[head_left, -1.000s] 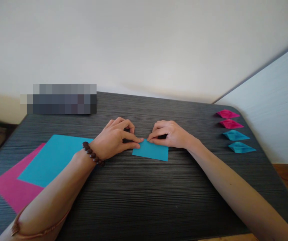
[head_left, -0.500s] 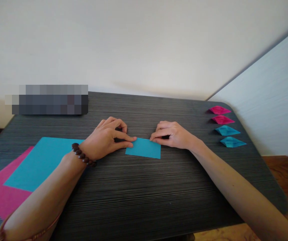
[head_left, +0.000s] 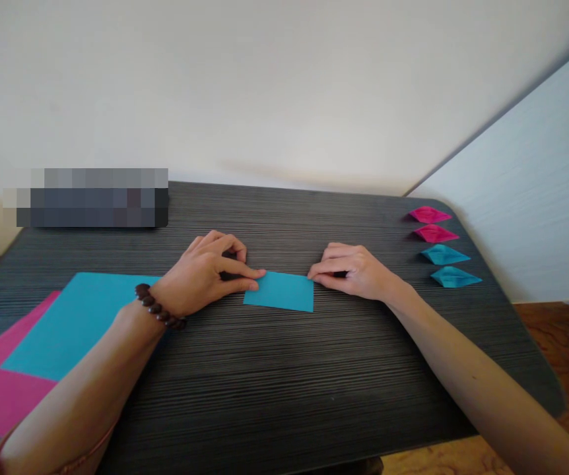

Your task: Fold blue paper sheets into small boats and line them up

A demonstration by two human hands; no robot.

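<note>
A small blue folded paper rectangle point(head_left: 280, 292) lies flat in the middle of the dark striped table point(head_left: 284, 382). My left hand point(head_left: 205, 274), with a brown bead bracelet at the wrist, pinches the paper's upper left corner with thumb and forefinger. My right hand point(head_left: 356, 272) has its fingers curled, fingertips pressed on the paper's upper right corner. The two hands sit at opposite ends of the top edge.
A large blue sheet point(head_left: 79, 323) lies over a pink sheet point(head_left: 2, 389) at the left. Along the right edge sit folded paper shapes: two pink point(head_left: 430, 215) point(head_left: 435, 233) and two blue point(head_left: 443, 254) point(head_left: 453, 278). A blurred dark object point(head_left: 91, 198) rests at the back left. A white wall rises behind.
My right fingertips have slid rightward along the paper's top edge from its middle to the right corner. My left hand stays at the left corner. The view has shifted slightly.
</note>
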